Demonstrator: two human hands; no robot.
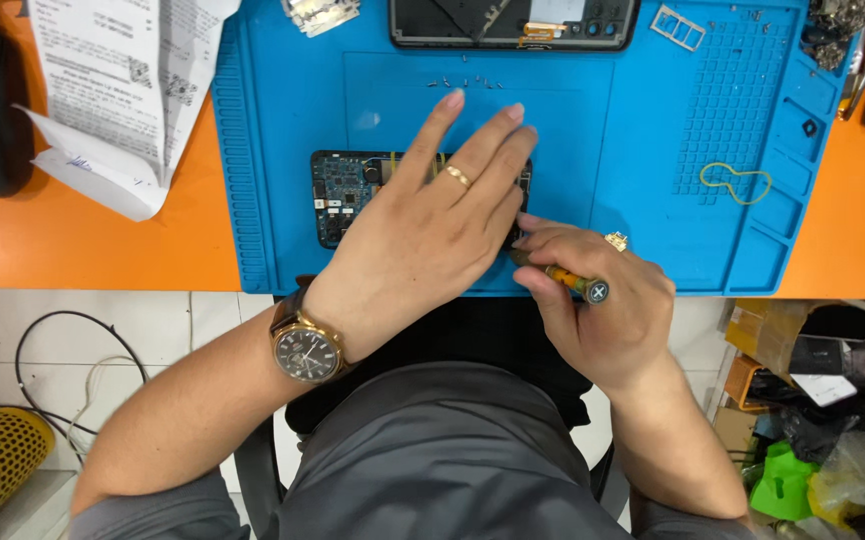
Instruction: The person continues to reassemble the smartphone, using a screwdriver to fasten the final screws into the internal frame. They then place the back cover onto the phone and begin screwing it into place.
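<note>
A: Phone (pixel 348 190), opened up with its board showing, lies flat on the blue mat (pixel 633 150), near the mat's front edge and left of centre.

B: Which hand is on it?

A: The left hand (pixel 433 225). It lies spread across the phone's right half, fingers straight and fanned toward the far edge, palm down. It grips nothing; it only presses flat. A ring sits on one finger and a watch (pixel 305 350) on the wrist.

B: And the right hand?

A: The right hand (pixel 603 310) is curled closed around a screwdriver (pixel 568 280) with a yellow handle, its capped end pointing up toward the camera. The tip runs toward the phone's right end and is hidden under the left hand, so I cannot tell whether it touches.

B: What else is on the mat?

A: A second phone (pixel 513 22), dark, lies at the far edge. A row of tiny screws (pixel 465 83) sits between the two phones. A small metal frame (pixel 679 27) lies to the right of the second phone, and a yellow rubber band (pixel 736 183) rests on the mat's right part, well apart from both hands.

B: Off the mat?

A: Folded printed papers (pixel 118 90) lie on the orange table (pixel 83 250), left of the mat.
</note>
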